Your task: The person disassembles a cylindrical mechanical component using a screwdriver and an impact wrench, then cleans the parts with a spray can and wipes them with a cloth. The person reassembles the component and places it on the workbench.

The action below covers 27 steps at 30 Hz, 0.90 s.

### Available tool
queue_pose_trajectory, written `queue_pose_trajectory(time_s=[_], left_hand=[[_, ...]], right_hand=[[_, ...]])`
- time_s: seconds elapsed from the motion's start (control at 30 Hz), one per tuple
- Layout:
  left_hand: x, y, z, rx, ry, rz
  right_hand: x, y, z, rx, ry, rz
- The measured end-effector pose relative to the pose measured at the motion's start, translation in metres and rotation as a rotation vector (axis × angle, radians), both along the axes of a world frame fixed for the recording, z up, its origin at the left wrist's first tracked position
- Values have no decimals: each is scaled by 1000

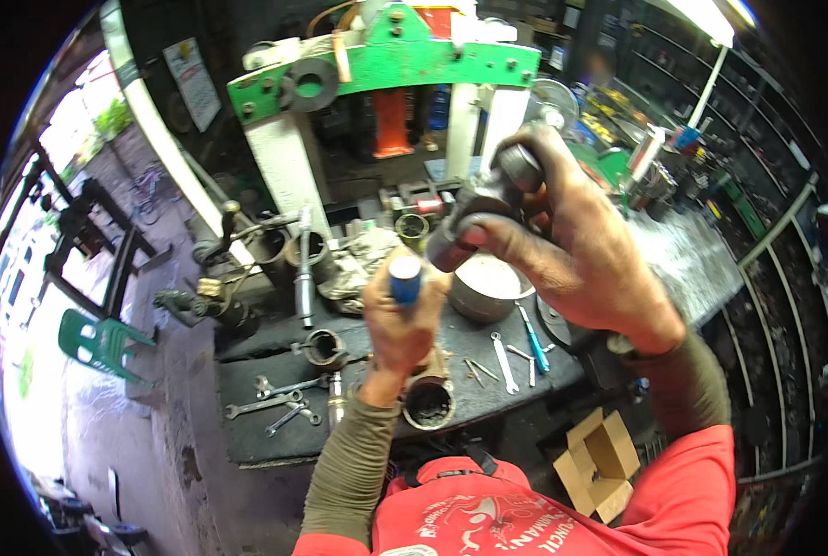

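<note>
My left hand (400, 329) is closed around a blue cylindrical object (405, 292) with a pale round end, held upright over the bench. My right hand (585, 259) is raised higher, closed on a dark, jointed metal part (516, 169) whose lower end reaches just above my left hand; its underside is partly hidden by my fingers. Beneath my hands stand a round metal pan (484, 298) and a hollow cylinder (429, 406). A teal-handled tool (536, 347) and a combination wrench (504, 363) lie to their right.
A green and white press frame (451, 65) stands behind the bench (256, 440). Several wrenches (275, 408), a metal cylinder (323, 348) and a rag (349, 283) sit at left. A green chair (89, 343) is beyond. An open cardboard box (576, 468) lies below right, beside dark shelving (757, 139).
</note>
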<state>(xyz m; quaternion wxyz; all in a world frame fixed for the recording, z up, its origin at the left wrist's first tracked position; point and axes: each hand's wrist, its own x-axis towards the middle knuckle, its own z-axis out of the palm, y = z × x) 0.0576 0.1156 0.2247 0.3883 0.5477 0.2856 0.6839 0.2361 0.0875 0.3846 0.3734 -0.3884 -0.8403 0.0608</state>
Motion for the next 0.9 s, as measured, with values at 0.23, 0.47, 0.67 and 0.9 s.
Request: queue_pose_trajectory(time_s=[0.23, 0.47, 0.67, 0.9], left_hand=[[2, 0, 1, -86, -19, 36], [8, 0, 3, -107, -27, 19], [7, 0, 8, -95, -23, 21], [9, 5, -3, 27, 94, 98]], right_hand=[[100, -30, -230, -283, 27, -437], [154, -11, -382, -408, -175, -758], [164, 44, -412, -197, -309, -747], [111, 39, -304, -133, 174, -847]])
